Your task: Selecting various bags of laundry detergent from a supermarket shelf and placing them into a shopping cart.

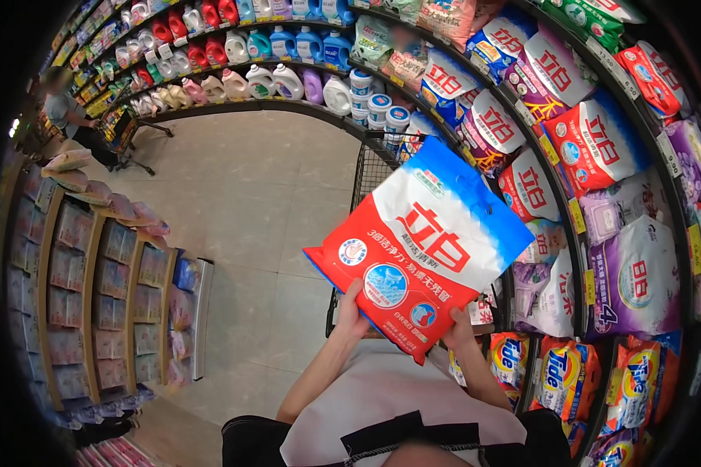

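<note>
A large bag of laundry powder, blue at the top, white in the middle and red at the bottom, is held up tilted in front of me. My left hand grips its lower left edge, fingers mostly behind the bag. At the lower right corner, my right hand clasps the bag, its fingers partly hidden. Behind the bag, a wire shopping cart shows only in part.
Shelves of detergent bags curve along my right side. Bottles and white tubs line the far shelves. On the left stands a wooden rack of packets. A person is beside another cart at the far left.
</note>
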The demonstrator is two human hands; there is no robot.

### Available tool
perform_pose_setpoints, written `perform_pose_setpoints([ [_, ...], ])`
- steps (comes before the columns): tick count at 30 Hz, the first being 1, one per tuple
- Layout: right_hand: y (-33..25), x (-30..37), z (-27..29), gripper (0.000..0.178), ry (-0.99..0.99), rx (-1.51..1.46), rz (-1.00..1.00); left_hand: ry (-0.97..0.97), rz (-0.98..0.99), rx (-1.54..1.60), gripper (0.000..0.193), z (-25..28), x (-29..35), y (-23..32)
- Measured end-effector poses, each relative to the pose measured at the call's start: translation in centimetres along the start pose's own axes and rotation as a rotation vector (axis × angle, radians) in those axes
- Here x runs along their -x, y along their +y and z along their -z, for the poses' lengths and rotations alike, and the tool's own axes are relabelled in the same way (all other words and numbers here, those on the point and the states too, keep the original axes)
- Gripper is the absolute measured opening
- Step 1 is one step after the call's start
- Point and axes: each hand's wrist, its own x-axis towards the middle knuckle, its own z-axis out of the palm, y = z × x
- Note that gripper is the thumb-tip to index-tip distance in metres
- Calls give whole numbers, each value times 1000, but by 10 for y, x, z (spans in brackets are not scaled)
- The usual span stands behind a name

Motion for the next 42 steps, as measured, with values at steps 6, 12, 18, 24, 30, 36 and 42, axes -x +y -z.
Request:
perform_pose_setpoints([
  [6,-1,-25,4,51,229,-41,53,102,109,-127,44,-15,-34,-4],
  [12,-26,-80,26,42,373,-169,7,-11,26,-337,50,11,-96,-1],
  [18,-46,-160,42,43,408,-106,1,557,-210,-2319,62,71,-113,24],
  [24,-19,-284,73,35,346,-65,-105,633,141,-2234,49,67,-108,14],
  [30,42,-419,87,37,145,-103,83,700,216,-2277,45,54,-107,13],
  [36,33,-524,109,34,475,-118,-373,756,272,-2225,45,51,-111,13],
  [42,14,-522,92,38,592,105,-431,731,260,-2263,47,44,-115,17],
])
